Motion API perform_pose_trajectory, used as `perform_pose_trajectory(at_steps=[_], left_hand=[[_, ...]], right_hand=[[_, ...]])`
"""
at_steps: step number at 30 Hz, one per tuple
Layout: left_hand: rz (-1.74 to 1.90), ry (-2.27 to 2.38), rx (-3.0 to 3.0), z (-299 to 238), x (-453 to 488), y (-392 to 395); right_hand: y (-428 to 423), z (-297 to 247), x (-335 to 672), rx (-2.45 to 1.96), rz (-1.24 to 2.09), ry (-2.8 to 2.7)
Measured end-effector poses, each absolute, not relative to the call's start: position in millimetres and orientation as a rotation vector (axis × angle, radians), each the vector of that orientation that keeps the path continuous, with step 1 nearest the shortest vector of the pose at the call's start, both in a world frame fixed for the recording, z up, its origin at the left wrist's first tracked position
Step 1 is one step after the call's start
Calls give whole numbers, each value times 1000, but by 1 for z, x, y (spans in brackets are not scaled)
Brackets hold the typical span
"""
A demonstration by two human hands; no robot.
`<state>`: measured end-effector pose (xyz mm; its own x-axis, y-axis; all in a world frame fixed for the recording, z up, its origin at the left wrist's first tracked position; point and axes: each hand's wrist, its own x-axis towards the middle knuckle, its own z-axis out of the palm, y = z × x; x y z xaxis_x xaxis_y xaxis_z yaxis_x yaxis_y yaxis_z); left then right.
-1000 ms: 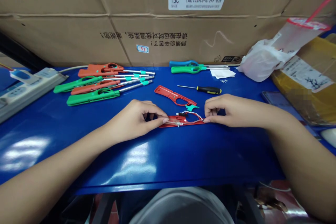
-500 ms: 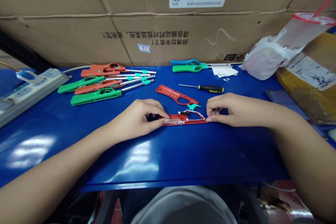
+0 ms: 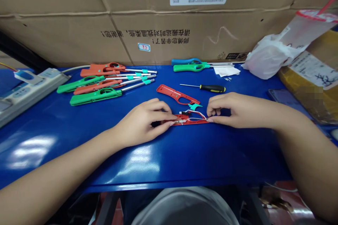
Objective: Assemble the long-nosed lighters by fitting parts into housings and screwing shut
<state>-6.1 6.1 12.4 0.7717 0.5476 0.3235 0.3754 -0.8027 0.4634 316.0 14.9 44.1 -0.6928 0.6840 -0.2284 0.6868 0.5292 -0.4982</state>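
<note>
An opened red lighter half-shell [image 3: 196, 122] lies on the blue table with thin wires and a small tank-like part inside. My left hand [image 3: 145, 121] reaches over its left end, thumb and fingers pinched on the inner part, hiding much of it. At the shell's right end, my right hand [image 3: 220, 110] pinches the tip near the wire ends. Just behind lies the matching red cover half [image 3: 177, 94], with a teal trigger piece [image 3: 194, 107] beside it. A black and yellow screwdriver [image 3: 212, 88] rests farther back.
Several red and green long-necked lighters [image 3: 96, 96] lie at the left by a white power strip [image 3: 29, 89]. Blue and green lighters [image 3: 188, 67], white paper [image 3: 227, 71] and a bagged drink cup [image 3: 274, 54] are behind. A large cardboard box [image 3: 87, 35] walls the back.
My left hand has slid right along the half-shell, and its fingertips now cover the clear part that showed before. My right hand stays almost still at the right end.
</note>
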Motion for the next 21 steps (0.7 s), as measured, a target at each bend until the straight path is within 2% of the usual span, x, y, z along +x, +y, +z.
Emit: perform_pose_trajectory(at_steps=[14,21], left_hand=[[516,671,2531,17,-10,8],[557,725,2640,16,-8,5]], right_hand=[[9,45,305,1121,-848,2865],[2,39,296,1084,-791,3101]])
